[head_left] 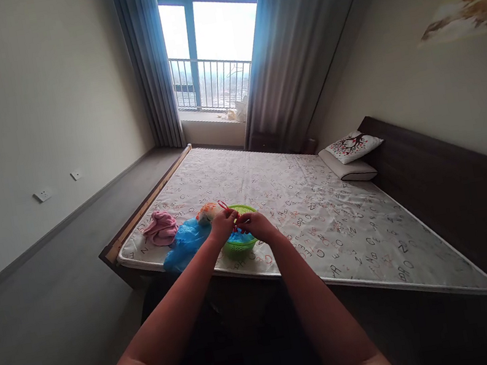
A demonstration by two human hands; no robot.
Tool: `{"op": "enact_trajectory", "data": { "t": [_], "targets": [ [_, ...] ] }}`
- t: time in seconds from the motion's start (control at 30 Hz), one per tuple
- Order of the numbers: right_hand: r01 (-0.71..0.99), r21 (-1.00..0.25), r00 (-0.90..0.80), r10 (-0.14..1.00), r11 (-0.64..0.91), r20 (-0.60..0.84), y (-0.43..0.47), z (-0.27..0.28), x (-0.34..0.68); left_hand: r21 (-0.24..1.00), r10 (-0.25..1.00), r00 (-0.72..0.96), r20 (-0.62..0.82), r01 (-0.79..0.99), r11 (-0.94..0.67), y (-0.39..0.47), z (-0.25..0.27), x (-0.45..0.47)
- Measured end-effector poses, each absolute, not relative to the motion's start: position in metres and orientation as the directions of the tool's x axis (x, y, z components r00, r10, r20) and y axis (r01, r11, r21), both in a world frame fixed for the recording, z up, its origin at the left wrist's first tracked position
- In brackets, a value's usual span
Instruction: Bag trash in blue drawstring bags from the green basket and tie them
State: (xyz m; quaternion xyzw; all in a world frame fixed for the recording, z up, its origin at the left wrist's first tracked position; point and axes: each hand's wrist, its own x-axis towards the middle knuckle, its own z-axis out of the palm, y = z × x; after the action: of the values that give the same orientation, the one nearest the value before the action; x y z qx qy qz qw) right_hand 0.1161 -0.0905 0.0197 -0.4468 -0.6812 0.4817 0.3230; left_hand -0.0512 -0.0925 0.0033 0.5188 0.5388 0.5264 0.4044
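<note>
Both of my hands meet above a green plastic basket (240, 249) near the front edge of the mattress. My left hand (223, 222) is closed on a small red looped cord (223, 204), whose loop sticks up above the fingers. The fingers of my right hand (257, 225) pinch the red cord's other part from the right; its exact shape is hidden by the fingers. Blue plastic shows inside the basket. Left of my hands lie a blue plastic bag (184, 245), an orange-and-white item (207, 213) and a crumpled pink cloth (160, 228).
The letter-printed mattress (325, 225) lies in a dark wooden bed frame with a headboard (436, 162) on the right. Two pillows (351, 155) rest by the headboard. Grey curtains (149, 67) flank the window at the back. Floor (65, 262) runs along the left wall.
</note>
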Motion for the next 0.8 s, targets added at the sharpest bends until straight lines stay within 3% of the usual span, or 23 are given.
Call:
{"op": "enact_trajectory", "data": {
  "t": [0.23,0.5,0.67,0.8],
  "targets": [
    [0.465,-0.836,-0.166,0.956,0.291,0.24,-0.096,0.014,0.094,1.0,0.997,-0.076,0.012,0.03,-0.01,-0.096,0.009,-0.05],
    [0.495,-0.824,-0.006,0.949,0.276,0.314,-0.093,0.004,0.099,1.0,0.999,-0.038,-0.012,0.016,0.012,-0.102,0.014,-0.048],
    [0.365,-0.878,-0.102,0.951,0.309,0.293,-0.088,0.002,0.104,1.0,0.999,0.046,-0.004,0.012,0.004,-0.108,0.019,-0.049],
    [0.231,-0.948,-0.273,0.95,0.221,0.155,-0.086,-0.006,0.103,1.0,0.991,0.131,0.003,0.014,-0.005,-0.113,0.023,-0.048]
  ]
}}
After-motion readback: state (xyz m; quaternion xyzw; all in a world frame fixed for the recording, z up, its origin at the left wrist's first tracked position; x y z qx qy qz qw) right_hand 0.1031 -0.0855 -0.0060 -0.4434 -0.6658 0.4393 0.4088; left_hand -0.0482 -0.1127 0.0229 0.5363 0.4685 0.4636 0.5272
